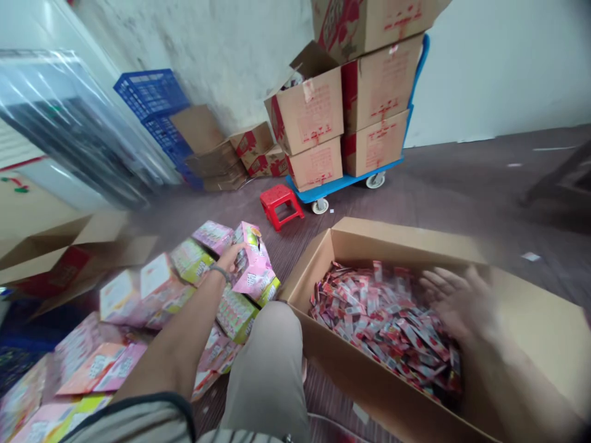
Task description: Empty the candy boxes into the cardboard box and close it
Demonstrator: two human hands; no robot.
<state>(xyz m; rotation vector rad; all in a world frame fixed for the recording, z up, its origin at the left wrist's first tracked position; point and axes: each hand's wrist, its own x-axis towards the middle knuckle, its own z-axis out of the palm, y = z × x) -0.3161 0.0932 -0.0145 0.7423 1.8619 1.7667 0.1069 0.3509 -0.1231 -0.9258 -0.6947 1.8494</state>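
My left hand (229,256) reaches out to a pink display box (253,249) at the far end of the stacked boxes, its fingers gripping the near left side. The box is tilted, and its inside is mostly hidden. Over a big open cardboard carton (318,255) on my right, my right hand (455,301) is open with fingers spread and palm showing, blurred by motion. Beneath and beside it lies a heap of small red and silver sachets (383,320); no sachet is visible in that hand.
Rows of pink and yellow-green boxes (235,314) fill the left side. A red stool (281,206) stands beside a blue trolley (351,179) stacked with cartons (318,111). Blue crates (154,95) stand by the wall, and an open carton (69,255) is at left.
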